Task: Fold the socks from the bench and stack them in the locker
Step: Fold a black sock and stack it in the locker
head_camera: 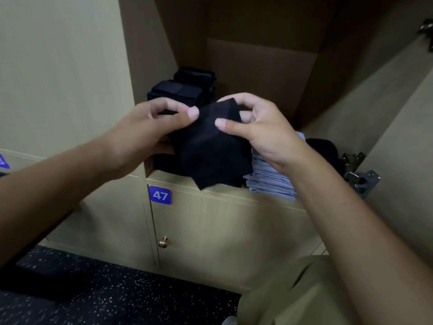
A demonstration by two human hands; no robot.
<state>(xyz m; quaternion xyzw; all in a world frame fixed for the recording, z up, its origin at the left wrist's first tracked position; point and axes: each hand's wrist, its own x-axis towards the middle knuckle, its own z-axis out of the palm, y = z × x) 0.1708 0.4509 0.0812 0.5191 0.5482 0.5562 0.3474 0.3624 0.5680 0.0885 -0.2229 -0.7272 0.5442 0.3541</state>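
A black sock [210, 146] hangs in front of the open locker [257, 66], held up by both hands. My left hand [150, 127] pinches its upper left edge between thumb and fingers. My right hand [260, 127] pinches the upper right corner, thumb on the front. The sock's lower end droops over the locker's front edge. Inside the locker, at the back left, stands a stack of folded dark socks [180, 90]. A pile of folded light blue-grey socks [271, 181] lies at the front, right of the held sock, with a dark item [325, 148] behind it.
The locker door [398, 137] stands open on the right, its metal hinge [358, 170] near my right wrist. Below is a closed locker with a blue "47" tag [160, 195] and a brass knob [163, 242]. Dark speckled floor [105, 289] lies underneath.
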